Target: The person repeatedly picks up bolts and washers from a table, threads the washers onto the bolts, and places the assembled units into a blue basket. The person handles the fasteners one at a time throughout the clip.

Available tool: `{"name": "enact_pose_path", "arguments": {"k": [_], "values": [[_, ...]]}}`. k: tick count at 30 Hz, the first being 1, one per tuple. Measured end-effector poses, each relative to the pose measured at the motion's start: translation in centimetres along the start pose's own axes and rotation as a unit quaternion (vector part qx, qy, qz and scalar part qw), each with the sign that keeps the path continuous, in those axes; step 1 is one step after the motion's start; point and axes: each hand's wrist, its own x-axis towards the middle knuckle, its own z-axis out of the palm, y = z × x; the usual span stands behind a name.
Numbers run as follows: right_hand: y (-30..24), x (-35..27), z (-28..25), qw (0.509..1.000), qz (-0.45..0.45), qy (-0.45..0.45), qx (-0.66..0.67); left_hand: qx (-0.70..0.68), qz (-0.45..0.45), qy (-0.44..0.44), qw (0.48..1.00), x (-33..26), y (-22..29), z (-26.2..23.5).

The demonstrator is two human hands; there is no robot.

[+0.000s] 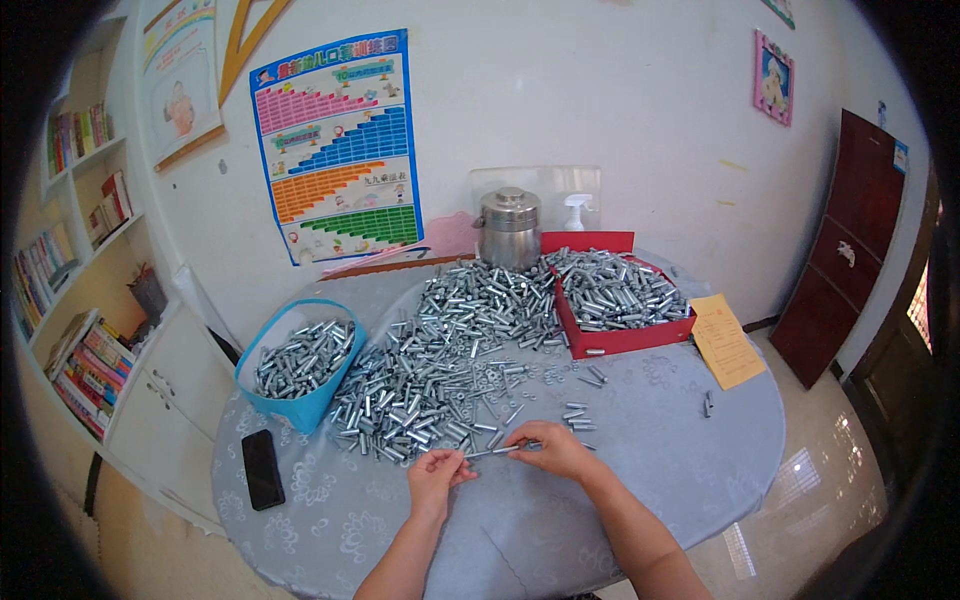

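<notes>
Holding one thin metal bolt point(492, 451) with pinched fingertips, left hand point(436, 474) and right hand point(553, 449) at either end (just in front of the big shiny bolt pile point(440, 355)), blue bag point(300, 360) left of pile.

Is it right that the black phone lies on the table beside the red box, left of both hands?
Not quite. The head view shows the black phone beside the blue basket, not the red box. It does lie on the table, left of both hands.

Head-worn fisheye view, steeply down over round table point(700, 450), near.
</notes>
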Motion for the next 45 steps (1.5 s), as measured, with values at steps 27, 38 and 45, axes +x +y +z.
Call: {"name": "enact_pose_path", "arguments": {"k": [27,38,45], "values": [[1.4,1.6,-0.3,0.980,0.157,0.117,0.047,0.002,-0.055,-0.045,0.997,-0.8,0.5,0.5],[11.5,3.8,-6.2,0.922,0.269,0.172,-0.219,-0.008,-0.040,-0.048,0.998,-0.4,0.4,0.2],[12.9,4.3,-6.1,0.924,0.271,0.157,-0.220,-0.012,-0.030,-0.045,0.998,-0.3,0.2,-0.1]]}}
